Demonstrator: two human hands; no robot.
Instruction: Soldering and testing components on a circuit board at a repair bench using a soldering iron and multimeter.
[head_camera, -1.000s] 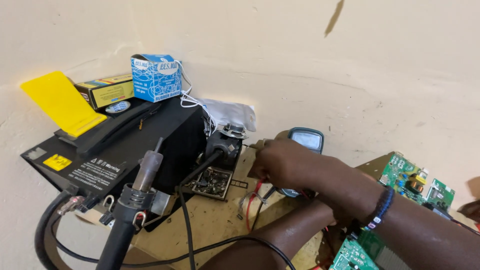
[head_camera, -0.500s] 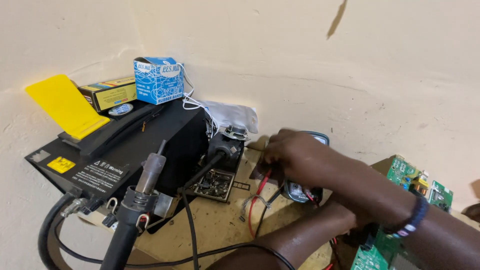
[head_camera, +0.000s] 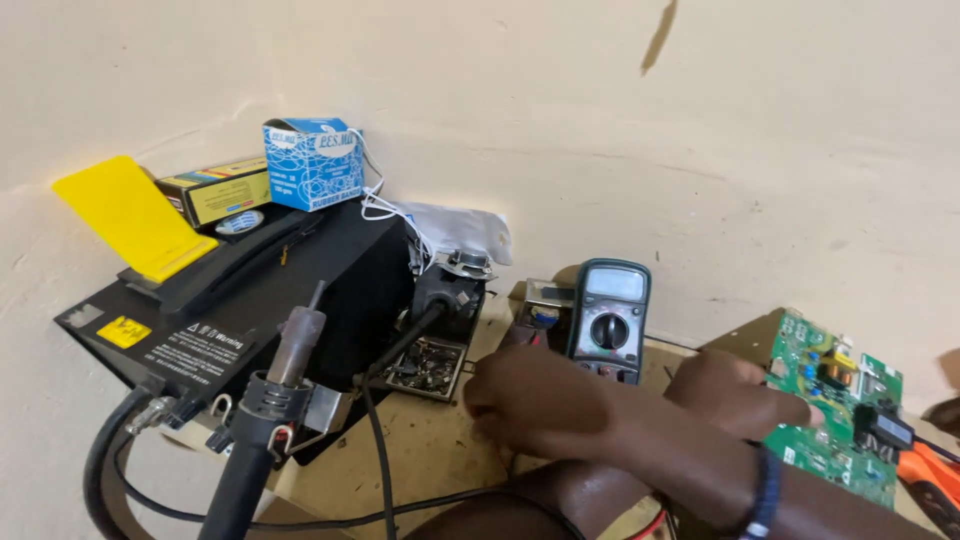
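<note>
Just in front of the meter (head_camera: 610, 320), the right hand (head_camera: 540, 400) lies knuckles-up on the table (head_camera: 430, 455). Its fingers curl down and under, so I cannot tell whether they clasp something or rest slack. Its forearm, with a dark bracelet (head_camera: 765, 490), comes in from the lower right of the meter. It passes over the other arm, so the arms look crossed.

Right of the meter, the left hand (head_camera: 735, 390) reaches to the green board (head_camera: 840, 420). One finger lies on the board's near edge; whether it pinches the board or only touches it is hidden behind the right forearm.

Risks, as I judge them:
- Crossed arms leave little room. A quick pull of either one could drag the board or knock the upright meter flat.
- Left of the meter stands the iron holder (head_camera: 450, 295), with a tray (head_camera: 425, 365) of solder scraps below it. The right hand sits near both, so a drift leftward could meet a hot tip or scatter the scraps.
- A black cable (head_camera: 380, 470) runs under the right wrist. Snagging it could tug the hot-air handle (head_camera: 285, 390), which hangs on the black station (head_camera: 250, 300) far left of the meter.
- Bare fingers on the board could touch live or charged parts.
</note>
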